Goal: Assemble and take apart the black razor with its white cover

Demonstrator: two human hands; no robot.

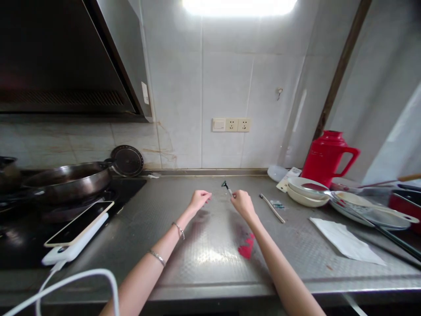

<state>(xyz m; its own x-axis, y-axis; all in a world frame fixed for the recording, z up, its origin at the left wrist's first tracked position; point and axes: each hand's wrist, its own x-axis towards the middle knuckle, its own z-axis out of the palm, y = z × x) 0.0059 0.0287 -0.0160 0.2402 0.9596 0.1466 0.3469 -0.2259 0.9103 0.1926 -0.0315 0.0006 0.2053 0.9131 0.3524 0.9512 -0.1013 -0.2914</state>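
My right hand (242,203) grips a razor (229,190) by its pale handle, with the dark green head pointing up and to the left above the counter. My left hand (199,200) is a short way to the left, its fingers loosely bent toward the razor and nothing visible in them. Just right of my right hand, a toothbrush (272,209) with a light handle and dark bristles lies on the metal counter (177,281). Beside it sits a small clear and green item (278,204), too small to make out.
At left are a pan (70,180) on the black stove and a phone (80,223) on a white power bank with a cable. To the right stand a red thermos (325,158), stacked bowls (305,195), plates and a white paper sheet (345,240). A pink patch (246,248) marks the counter.
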